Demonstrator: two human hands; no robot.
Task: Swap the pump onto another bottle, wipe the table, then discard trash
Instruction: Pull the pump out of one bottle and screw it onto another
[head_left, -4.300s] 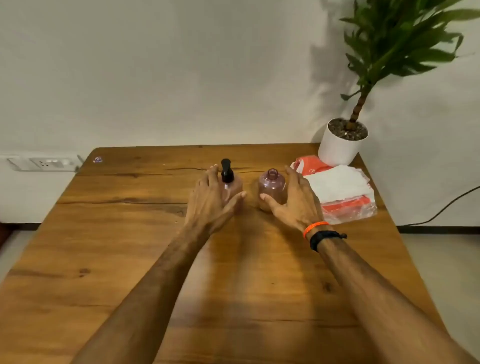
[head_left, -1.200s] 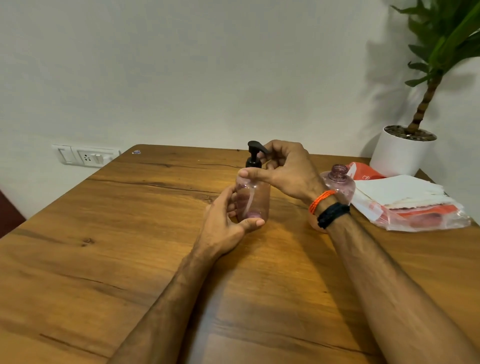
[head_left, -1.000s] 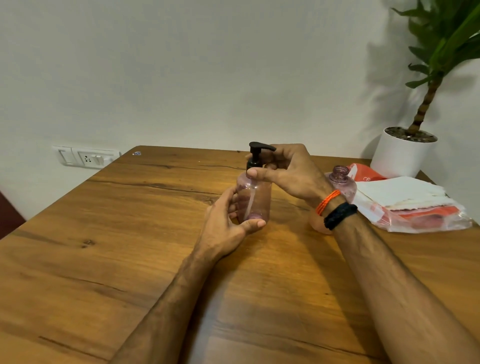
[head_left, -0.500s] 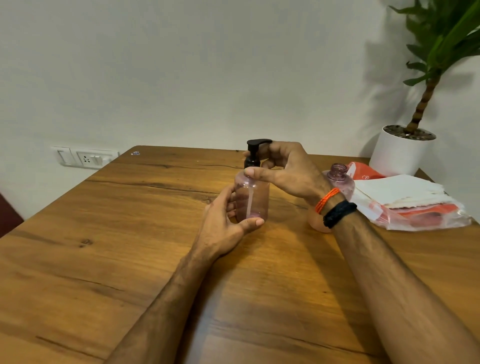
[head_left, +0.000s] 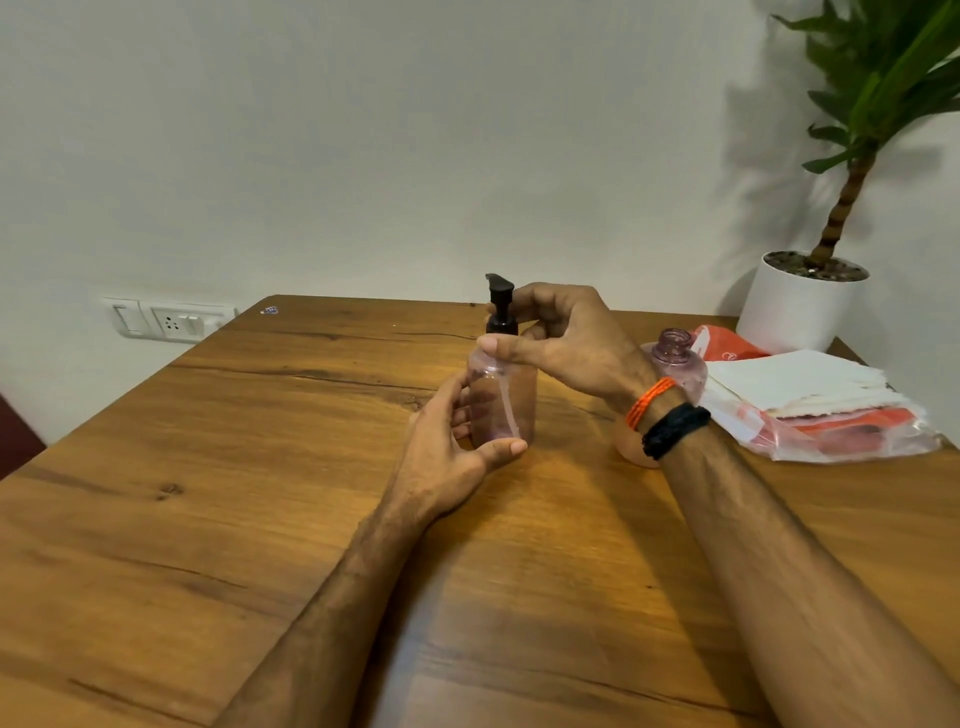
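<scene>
A clear pink bottle (head_left: 511, 400) stands upright on the wooden table (head_left: 260, 467), with a black pump (head_left: 500, 306) in its neck. My left hand (head_left: 452, 452) grips the bottle's lower body. My right hand (head_left: 561, 343) curls round the pump's collar at the bottle's shoulder, thumb toward me. A second pink bottle (head_left: 675, 358) with an open neck stands just right of it, mostly hidden behind my right wrist.
A stack of white paper napkins (head_left: 800, 379) lies on an orange-and-clear plastic packet (head_left: 852, 436) at the right edge. A potted plant (head_left: 800, 301) stands at the back right corner. A small scrap (head_left: 269, 310) lies at the far left corner.
The pump's nozzle has turned from pointing right to pointing left as my right hand twists it. My left hand keeps its hold on the bottle. Earlier each hand rested on one bottle.
</scene>
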